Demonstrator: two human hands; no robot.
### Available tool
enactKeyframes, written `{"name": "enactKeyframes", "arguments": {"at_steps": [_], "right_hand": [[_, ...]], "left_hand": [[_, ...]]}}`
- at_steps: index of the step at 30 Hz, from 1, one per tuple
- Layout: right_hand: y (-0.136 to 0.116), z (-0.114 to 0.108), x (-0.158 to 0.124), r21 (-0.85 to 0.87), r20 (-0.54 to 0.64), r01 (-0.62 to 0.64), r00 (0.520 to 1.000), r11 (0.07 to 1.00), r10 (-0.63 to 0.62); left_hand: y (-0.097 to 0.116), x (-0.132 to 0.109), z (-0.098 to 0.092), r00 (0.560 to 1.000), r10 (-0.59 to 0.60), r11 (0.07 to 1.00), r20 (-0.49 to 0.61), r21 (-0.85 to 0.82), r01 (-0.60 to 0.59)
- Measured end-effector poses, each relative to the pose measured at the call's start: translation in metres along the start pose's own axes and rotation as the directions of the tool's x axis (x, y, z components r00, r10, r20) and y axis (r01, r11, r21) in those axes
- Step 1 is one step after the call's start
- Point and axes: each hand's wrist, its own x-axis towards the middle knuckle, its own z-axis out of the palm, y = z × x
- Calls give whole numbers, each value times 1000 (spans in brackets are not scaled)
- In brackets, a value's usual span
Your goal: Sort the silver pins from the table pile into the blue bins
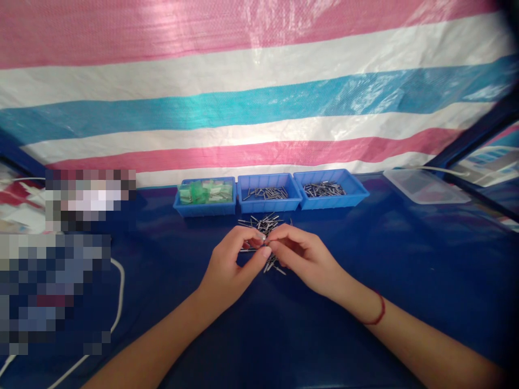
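Note:
My left hand (233,262) and my right hand (306,259) meet at their fingertips above the blue table. Both are closed in a pinch, thumb against fingers. Whatever sits between the fingertips is too small and too covered to make out. Under and behind the hands lies a loose pile of thin metal pins that look like blind rivets (265,222), partly hidden by my fingers. A few more poke out below the fingertips. One pin shows at the inner side of my left hand, and I cannot tell whether it is held.
Behind the pile stand three blue bins: the left bin (205,211) with green and clear packets, the middle bin (271,206) and the right bin (334,201) with metal pins. A clear plastic lid (425,186) lies right. A white cable (121,292) and blurred-out area are left. Striped sheeting (243,108) hangs behind.

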Motion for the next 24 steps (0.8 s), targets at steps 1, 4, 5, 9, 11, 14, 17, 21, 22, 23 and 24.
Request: {"name": "enactKeyframes", "arguments": {"at_steps": [1, 4, 5, 9, 11, 14, 17, 21, 22, 23, 24], "right_hand": [[1, -1, 2, 69, -48, -50, 997, 996, 53], [5, -9, 9, 310, -259, -127, 942, 942, 212], [6, -15, 13, 375, -323, -127, 911, 918, 257], [10, -42, 27, 475, -538, -61, 770, 878, 344], [14, -54, 32, 447, -621, -28, 710, 894, 333], [19, -63, 34, 426, -658, -26, 677, 905, 329], [19, -61, 32, 439, -650, -16, 685, 898, 330], [13, -48, 27, 483, -584, -31, 733, 875, 348], [12, -44, 26, 494, -563, -38, 747, 869, 353], [11, -42, 25, 503, -544, -45, 760, 863, 356], [10, -39, 23, 510, -526, -51, 771, 859, 358]], "left_hand": [[0, 0, 0, 999, -30, 1000, 18, 6, 30], [-1, 1, -1, 996, -72, 997, 58, 36, 70], [-2, 2, -1, 995, -61, 997, 74, 50, 57], [-6, 0, 1, 987, 20, 982, 159, 185, -50], [-9, -1, 2, 979, 21, 953, 204, 292, -82], [-14, -2, 2, 963, -22, 906, 268, 413, -94], [-18, -2, 2, 949, -62, 871, 309, 480, -100], [-22, -3, 2, 940, -72, 838, 332, 531, -124], [-23, -4, 2, 940, -72, 833, 333, 539, -127], [-23, -4, 2, 939, -74, 829, 335, 545, -130], [-23, -4, 2, 938, -76, 826, 339, 549, -131]]}}
